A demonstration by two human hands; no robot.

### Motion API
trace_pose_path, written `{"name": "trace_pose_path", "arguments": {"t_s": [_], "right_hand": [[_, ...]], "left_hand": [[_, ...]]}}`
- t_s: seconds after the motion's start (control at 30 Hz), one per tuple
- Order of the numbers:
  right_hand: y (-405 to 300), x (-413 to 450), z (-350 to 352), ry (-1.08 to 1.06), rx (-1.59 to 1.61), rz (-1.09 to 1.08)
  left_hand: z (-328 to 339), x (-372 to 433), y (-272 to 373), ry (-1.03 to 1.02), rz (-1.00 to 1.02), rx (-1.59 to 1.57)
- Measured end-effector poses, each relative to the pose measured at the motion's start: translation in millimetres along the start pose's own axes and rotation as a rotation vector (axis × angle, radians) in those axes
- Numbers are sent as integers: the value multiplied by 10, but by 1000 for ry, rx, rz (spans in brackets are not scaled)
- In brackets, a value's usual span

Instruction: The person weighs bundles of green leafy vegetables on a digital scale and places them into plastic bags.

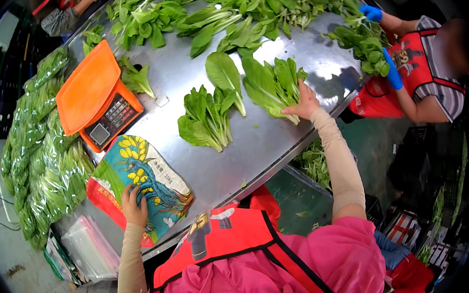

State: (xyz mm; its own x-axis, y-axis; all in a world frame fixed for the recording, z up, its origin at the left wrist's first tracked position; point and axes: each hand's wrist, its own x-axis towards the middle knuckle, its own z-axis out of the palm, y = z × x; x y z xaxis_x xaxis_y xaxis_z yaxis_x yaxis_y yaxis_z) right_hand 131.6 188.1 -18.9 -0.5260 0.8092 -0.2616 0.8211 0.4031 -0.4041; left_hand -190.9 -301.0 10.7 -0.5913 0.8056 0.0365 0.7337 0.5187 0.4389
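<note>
My left hand (134, 206) rests, fingers spread, on a printed woven sack (159, 181) lying flat near the metal table's front edge. At the right, my right hand (305, 102) touches a bunch of leafy greens (276, 87), with the thumb at its stem end and the fingers along its side; whether it grips the bunch I cannot tell. A second bunch of greens (207, 118) lies on the table left of it, with a single large leaf (224, 75) just behind. Beyond the sack stands an orange digital scale (91, 90) with a flat pan.
Loose greens (213, 17) cover the table's far side. Bagged greens (39, 149) are piled left of the scale, above clear plastic bags (91, 249). A co-worker in blue gloves (392, 70) holds greens at the right; another stands at the far left. A crate of greens (315, 167) sits below the edge.
</note>
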Motion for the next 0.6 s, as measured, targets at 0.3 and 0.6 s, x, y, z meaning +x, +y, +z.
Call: {"name": "trace_pose_path", "arguments": {"t_s": [0.3,0.6], "right_hand": [[-622,-288,16,-67,-125,84],[-729,-390,54,96,-159,-14]], "left_hand": [[609,715,1329,-16,331,-350],[1043,1479,1888,-156,753,230]]}}
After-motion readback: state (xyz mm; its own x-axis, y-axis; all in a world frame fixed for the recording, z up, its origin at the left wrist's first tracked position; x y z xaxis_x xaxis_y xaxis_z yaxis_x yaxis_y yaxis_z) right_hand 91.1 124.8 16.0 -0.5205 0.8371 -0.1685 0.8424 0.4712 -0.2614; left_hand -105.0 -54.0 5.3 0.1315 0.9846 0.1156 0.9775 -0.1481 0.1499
